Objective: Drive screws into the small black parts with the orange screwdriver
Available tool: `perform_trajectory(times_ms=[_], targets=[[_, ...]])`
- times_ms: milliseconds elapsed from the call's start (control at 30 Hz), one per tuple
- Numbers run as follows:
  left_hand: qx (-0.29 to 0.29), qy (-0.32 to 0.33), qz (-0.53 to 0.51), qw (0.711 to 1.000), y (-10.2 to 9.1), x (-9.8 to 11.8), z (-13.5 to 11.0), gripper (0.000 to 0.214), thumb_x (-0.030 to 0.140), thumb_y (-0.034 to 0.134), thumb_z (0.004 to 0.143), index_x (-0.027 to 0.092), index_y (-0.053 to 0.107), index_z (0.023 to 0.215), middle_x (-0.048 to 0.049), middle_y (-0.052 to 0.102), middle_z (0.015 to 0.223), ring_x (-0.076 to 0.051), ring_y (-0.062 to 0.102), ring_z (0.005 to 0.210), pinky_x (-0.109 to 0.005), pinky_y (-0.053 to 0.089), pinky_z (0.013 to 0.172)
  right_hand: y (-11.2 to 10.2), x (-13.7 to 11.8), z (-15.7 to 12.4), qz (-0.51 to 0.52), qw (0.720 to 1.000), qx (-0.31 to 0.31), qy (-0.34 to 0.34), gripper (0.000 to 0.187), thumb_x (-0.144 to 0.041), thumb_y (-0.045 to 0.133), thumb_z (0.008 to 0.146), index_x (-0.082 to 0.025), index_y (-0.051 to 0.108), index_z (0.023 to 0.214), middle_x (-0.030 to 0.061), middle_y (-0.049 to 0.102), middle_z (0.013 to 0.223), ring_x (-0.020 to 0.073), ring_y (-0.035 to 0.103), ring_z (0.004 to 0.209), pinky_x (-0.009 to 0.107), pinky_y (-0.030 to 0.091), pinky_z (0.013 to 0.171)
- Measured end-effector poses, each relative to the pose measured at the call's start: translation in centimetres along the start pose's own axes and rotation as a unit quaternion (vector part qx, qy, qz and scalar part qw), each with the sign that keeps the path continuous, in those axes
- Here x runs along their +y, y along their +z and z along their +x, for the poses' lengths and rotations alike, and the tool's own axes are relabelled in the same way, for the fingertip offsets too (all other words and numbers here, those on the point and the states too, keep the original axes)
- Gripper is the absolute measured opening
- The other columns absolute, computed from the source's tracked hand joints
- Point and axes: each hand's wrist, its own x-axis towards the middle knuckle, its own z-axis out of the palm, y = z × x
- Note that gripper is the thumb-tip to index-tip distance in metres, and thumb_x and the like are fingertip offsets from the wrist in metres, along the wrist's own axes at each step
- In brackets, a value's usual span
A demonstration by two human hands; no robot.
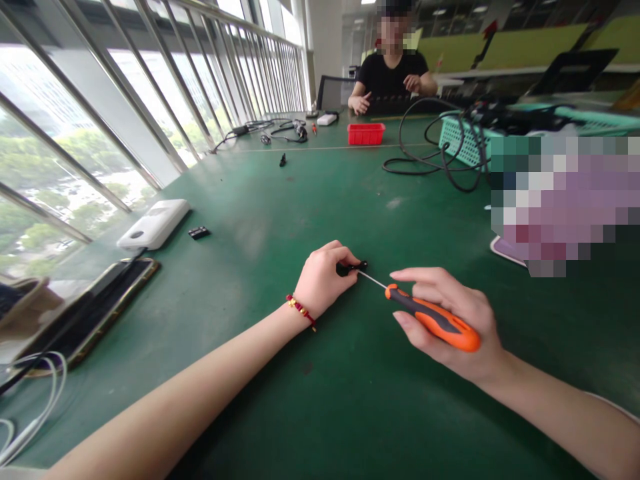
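Observation:
My left hand [327, 277], with a red beaded bracelet [300, 307] at the wrist, pinches a small black part [345, 269] against the table. Its exact kind is not clear, since my fingers cover much of it. An orange and dark grey screwdriver [435, 319] lies in my right hand [457, 313], its handle slanting down to the right. Thumb and forefinger stand apart around the front of the handle, so the hold looks loose. The thin metal shaft points left, and its tip meets or nearly meets the black part; contact cannot be made out.
On the green table [250, 267] to the left are a black piece [199, 233], a white device [155, 223] and a phone [90, 313] with cables. Farther back stand a red bin [366, 134] and a teal basket [465, 142] with black cables. A person [393, 73] sits opposite.

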Motion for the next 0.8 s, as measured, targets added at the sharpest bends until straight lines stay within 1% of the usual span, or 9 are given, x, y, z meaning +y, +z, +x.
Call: perform_trajectory(times_ms=[67,100,167,267,333,400,467,567,800], targets=[[0.0,0.002,-0.002,1.0,0.01,0.02,-0.01,0.011,0.01,0.059,0.069,0.017,0.067,0.073,-0.0002,0.063,0.076,-0.012,0.061,0.071,-0.024,0.05,0.068,-0.07,-0.16,-0.1,-0.004,1.0,-0.013,-0.001,0.025,-0.022,0.059,0.079,-0.021,0.056,0.103,-0.0041,0.058,0.059,0.0094,0.056,0.05,0.021,0.046,0.05],[0.0,0.002,-0.002,1.0,0.03,0.02,0.0,0.011,0.011,0.059,0.069,0.017,0.067,0.073,-0.0003,0.063,0.076,-0.012,0.06,0.07,-0.024,0.05,0.068,-0.04,-0.16,-0.16,-0.005,1.0,-0.013,0.001,0.025,-0.02,0.059,0.079,-0.021,0.056,0.103,-0.0037,0.059,0.061,0.0093,0.056,0.051,0.021,0.047,0.051],[0.002,0.003,0.0,1.0,0.05,0.02,0.01,0.01,0.011,0.059,0.069,0.017,0.066,0.073,-0.0004,0.063,0.075,-0.012,0.06,0.07,-0.024,0.049,0.067,0.13,-0.04,-0.26,-0.001,1.0,0.003,0.007,0.032,-0.017,0.06,0.077,-0.021,0.054,0.109,-0.0032,0.059,0.064,0.0094,0.057,0.053,0.021,0.048,0.054],[0.004,0.002,0.003,1.0,0.06,0.02,0.03,0.01,0.01,0.06,0.068,0.016,0.066,0.073,-0.0003,0.062,0.075,-0.012,0.06,0.069,-0.024,0.049,0.067,0.44,0.28,-0.27,0.007,0.999,0.047,-0.006,0.048,-0.013,0.061,0.073,-0.02,0.048,0.119,0.0008,0.059,0.078,0.0128,0.06,0.068,0.026,0.052,0.065],[0.002,0.002,0.0,1.0,0.05,0.01,0.07,0.011,0.01,0.06,0.068,0.016,0.066,0.073,-0.0003,0.062,0.075,-0.012,0.059,0.069,-0.024,0.049,0.068,0.5,0.38,-0.23,0.009,0.999,0.046,-0.009,0.052,-0.015,0.061,0.073,-0.02,0.045,0.122,0.0018,0.058,0.082,0.0144,0.06,0.072,0.028,0.052,0.067],[0.0,0.002,-0.005,1.0,0.05,-0.02,0.1,0.012,0.009,0.059,0.068,0.016,0.066,0.074,-0.0003,0.063,0.075,-0.012,0.059,0.069,-0.024,0.05,0.068,0.43,0.33,-0.2,0.005,1.0,0.016,0.009,0.044,-0.018,0.06,0.075,-0.019,0.049,0.117,-0.0007,0.057,0.073,0.0127,0.058,0.063,0.026,0.051,0.061],[-0.001,0.003,-0.009,1.0,0.04,-0.05,0.12,0.012,0.009,0.059,0.068,0.016,0.065,0.075,-0.0003,0.062,0.075,-0.012,0.059,0.069,-0.023,0.05,0.067,0.28,0.21,-0.18,-0.007,1.0,-0.008,0.016,0.027,-0.02,0.059,0.077,-0.02,0.056,0.104,-0.0017,0.058,0.067,0.0109,0.056,0.055,0.024,0.048,0.054],[-0.003,0.003,-0.01,1.0,0.04,-0.12,0.11,0.012,0.009,0.059,0.068,0.016,0.066,0.075,-0.0004,0.062,0.075,-0.012,0.059,0.069,-0.023,0.05,0.067,0.12,0.07,-0.1,-0.027,0.999,-0.02,-0.012,0.011,-0.02,0.057,0.079,-0.021,0.059,0.089,-0.0002,0.064,0.069,0.0107,0.056,0.054,0.024,0.047,0.052],[-0.003,0.005,-0.008,1.0,0.09,-0.26,0.0,0.012,0.009,0.06,0.068,0.016,0.068,0.075,-0.0007,0.062,0.075,-0.012,0.059,0.069,-0.024,0.05,0.067,0.13,0.19,-0.05,-0.022,0.999,-0.006,-0.03,0.009,-0.017,0.056,0.08,-0.019,0.06,0.088,0.0001,0.066,0.069,0.0109,0.057,0.054,0.025,0.047,0.054]])
